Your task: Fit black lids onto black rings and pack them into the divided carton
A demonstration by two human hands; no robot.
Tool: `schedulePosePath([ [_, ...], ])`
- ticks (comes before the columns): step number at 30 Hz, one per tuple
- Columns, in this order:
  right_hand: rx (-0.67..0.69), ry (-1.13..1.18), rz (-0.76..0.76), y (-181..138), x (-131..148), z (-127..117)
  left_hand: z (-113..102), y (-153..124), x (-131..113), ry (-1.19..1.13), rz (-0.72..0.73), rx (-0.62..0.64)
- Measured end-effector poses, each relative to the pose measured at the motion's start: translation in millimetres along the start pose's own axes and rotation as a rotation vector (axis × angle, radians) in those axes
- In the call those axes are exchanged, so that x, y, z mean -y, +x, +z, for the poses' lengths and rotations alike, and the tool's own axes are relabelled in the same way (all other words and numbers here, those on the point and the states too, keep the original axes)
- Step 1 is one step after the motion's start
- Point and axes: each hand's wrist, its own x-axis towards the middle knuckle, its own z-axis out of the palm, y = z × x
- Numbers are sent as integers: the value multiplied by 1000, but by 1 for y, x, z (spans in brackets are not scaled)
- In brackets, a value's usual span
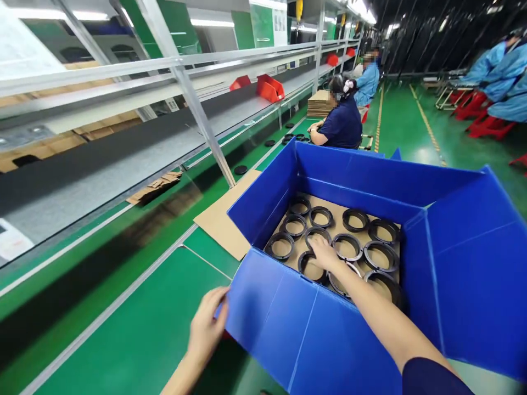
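A large blue corrugated plastic box [288, 323] stands open on the green bench. Inside, several black rings [354, 219] lie flat on a brown cardboard sheet [335, 227]. My right hand [323, 253] reaches down into the box, fingers curled on one black ring [315, 235] near the front left of the layer. My left hand [208, 326] presses against the box's near left corner from outside, fingers flat on the blue wall.
A loose cardboard sheet [224, 219] lies left of the box. A dark conveyor belt [123, 159] runs along the left under a metal rack with red bins [269, 88]. A seated person in dark blue [340, 118] works further down the line.
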Motion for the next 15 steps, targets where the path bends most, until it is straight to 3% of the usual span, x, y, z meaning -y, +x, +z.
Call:
schedulePosePath([
  [3, 75, -70, -58, -1, 7, 5, 54, 93, -42, 39, 244, 384],
  [4, 77, -107, -52, -6, 6, 2, 75, 122, -57, 115, 249, 497],
  [7, 13, -203, 78, -30, -12, -16, 133, 184, -94, 391, 61, 744],
  [11, -27, -201, 420, -79, -60, -41, 185, 210, -109, 505, -50, 959],
  [15, 67, -206, 616, -112, -96, -43, 216, 209, -107, 487, -114, 1008],
])
